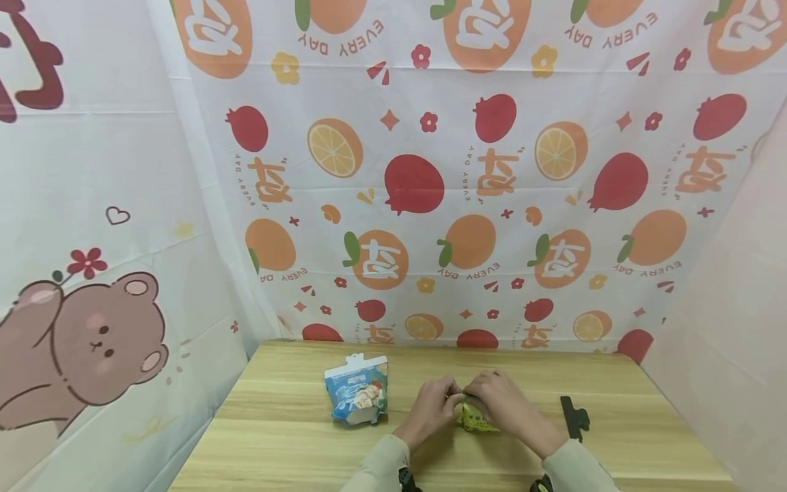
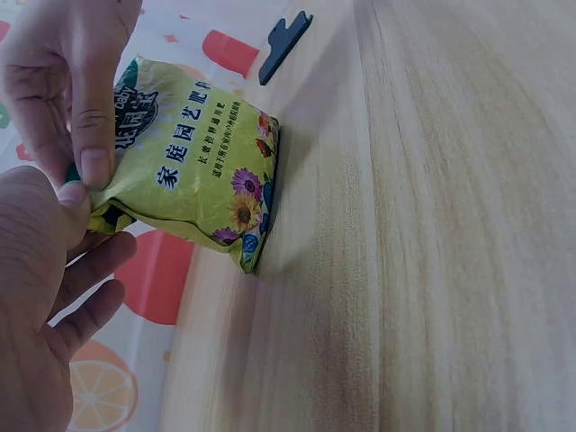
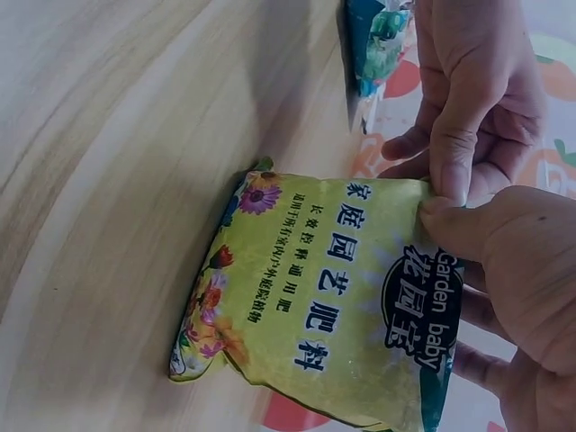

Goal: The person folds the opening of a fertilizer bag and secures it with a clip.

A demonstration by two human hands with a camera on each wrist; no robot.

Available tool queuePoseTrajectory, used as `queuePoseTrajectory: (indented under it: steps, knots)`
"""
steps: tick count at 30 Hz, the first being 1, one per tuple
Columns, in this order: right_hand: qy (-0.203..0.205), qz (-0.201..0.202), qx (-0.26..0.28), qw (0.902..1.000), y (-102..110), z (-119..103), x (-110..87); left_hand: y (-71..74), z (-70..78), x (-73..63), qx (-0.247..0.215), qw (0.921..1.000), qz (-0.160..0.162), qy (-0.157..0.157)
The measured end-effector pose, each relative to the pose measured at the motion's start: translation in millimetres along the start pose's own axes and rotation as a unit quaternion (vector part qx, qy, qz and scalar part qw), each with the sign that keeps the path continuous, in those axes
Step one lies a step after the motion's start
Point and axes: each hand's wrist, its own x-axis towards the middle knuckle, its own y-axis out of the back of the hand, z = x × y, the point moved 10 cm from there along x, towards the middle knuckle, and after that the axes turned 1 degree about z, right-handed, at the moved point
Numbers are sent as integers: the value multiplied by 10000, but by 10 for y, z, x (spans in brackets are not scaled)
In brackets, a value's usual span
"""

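Note:
A yellow-green fertilizer bag (image 1: 476, 418) printed with flowers and a dark oval logo (image 3: 423, 301) stands on the wooden table. My left hand (image 1: 433, 410) pinches one top corner of it between thumb and fingers. At the top edge, close beside the left, my right hand (image 1: 507, 406) also pinches the bag, its thumb on the printed front in the right wrist view. The two thumbs nearly meet at the corner. To the right of the hands lies a black bag clip (image 1: 574, 417).
A blue bag (image 1: 359, 396) with a white clip (image 1: 355, 365) across its top lies on the table (image 1: 277, 437) to the left. Behind the table hangs a fruit-print cloth (image 1: 443, 239), with a bear-print cloth (image 1: 111, 342) on the left side.

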Motion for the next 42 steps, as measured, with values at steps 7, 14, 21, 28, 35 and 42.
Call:
queuePoseTrajectory:
  steps: [7,14,21,28,35,42]
  knots:
    - [50,55,-51,10000,15,13,10,7,18,3,32,10000,53,-60]
    - [270,411,254,9985,17,20,-49,-13,29,-14,157,9998,33,-131]
    - [441,758,758,9933,32,62,-125,-35,41,-16,197,9997,-28,-125]
    - [535,750,1046,9902,40,95,-124,-13,83,-9,355,9990,-10,-281]
    - [532,701,1277,9879,35,165,-186,-38,104,-30,299,9989,-67,-351]
    - [460,711,1281,9881,81,259,-253,-23,137,4,513,9979,-2,-398]
